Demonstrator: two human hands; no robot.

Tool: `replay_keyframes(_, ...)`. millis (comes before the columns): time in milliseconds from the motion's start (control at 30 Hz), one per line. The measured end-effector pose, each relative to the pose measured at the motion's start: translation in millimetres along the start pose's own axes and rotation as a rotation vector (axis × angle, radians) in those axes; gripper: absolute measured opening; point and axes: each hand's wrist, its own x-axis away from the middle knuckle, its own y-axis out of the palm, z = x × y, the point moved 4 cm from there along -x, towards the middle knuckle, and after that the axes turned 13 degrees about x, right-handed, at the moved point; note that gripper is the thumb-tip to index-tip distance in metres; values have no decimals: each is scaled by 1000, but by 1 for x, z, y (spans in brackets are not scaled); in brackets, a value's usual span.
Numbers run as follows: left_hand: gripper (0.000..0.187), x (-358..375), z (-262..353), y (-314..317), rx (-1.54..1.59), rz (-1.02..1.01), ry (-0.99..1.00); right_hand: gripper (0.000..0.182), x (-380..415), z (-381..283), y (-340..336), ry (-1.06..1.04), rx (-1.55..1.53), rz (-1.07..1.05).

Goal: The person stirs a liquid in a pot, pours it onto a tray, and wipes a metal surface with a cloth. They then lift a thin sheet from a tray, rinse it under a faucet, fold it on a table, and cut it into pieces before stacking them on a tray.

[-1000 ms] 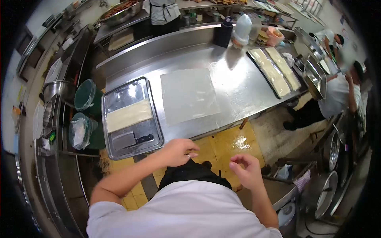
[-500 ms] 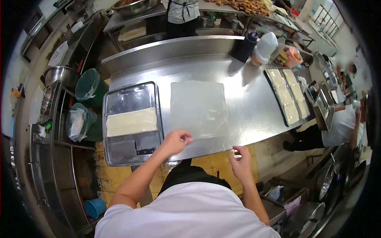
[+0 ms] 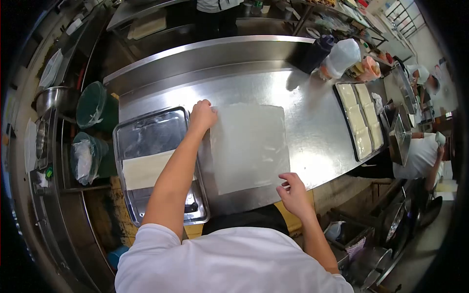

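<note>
A thin, pale square sheet (image 3: 250, 146) lies flat on the steel table (image 3: 312, 129). At its upper left corner is my left hand (image 3: 203, 115), fingers drawn together; whether they grip the sheet's edge is too small to tell. My right hand (image 3: 293, 193) hovers near the sheet's lower right corner, fingers bent and apart, holding nothing. To the left, partly behind my left forearm, a metal tray (image 3: 151, 129) carries a pale rectangular slab of dough (image 3: 142, 171).
A dark tray (image 3: 352, 137) with two rows of pale dough pieces stands at the right. Behind it are a dark bottle (image 3: 316, 52) and a plastic-covered container (image 3: 342, 58). Green bins (image 3: 93, 108) stand left. One person (image 3: 415, 158) is at the right, another (image 3: 215, 6) beyond the table.
My left hand has moved up from the table's front edge to the sheet's upper left corner. My right hand has shifted little. The view has tilted and moved closer to the table.
</note>
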Motion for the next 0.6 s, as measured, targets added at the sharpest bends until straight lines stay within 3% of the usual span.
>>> replay_keyframes(133, 34, -12, 7, 3, -102, -140, -118, 37, -41, -24, 7, -126, 66, -50)
replay_keyframes(233, 31, -13, 9, 6, -145, -114, -62, 35, -65, -38, 9, -190, 95, -65)
replay_keyframes(333, 26, -19, 3, 7, 16, -143, -152, 34, -80, -41, 10, -227, 101, -72)
replay_keyframes(433, 22, -23, -2, 9, -56, -177, -141, 33, -90, -36, 11, -236, 103, -104)
replay_keyframes(533, 22, -24, -2, 10, -126, -158, 13, 33, -97, -28, 10, -213, 108, -140)
replay_keyframes(600, 25, -29, -6, 14, -29, -162, -67, 34, -101, -21, 9, -198, 110, -154)
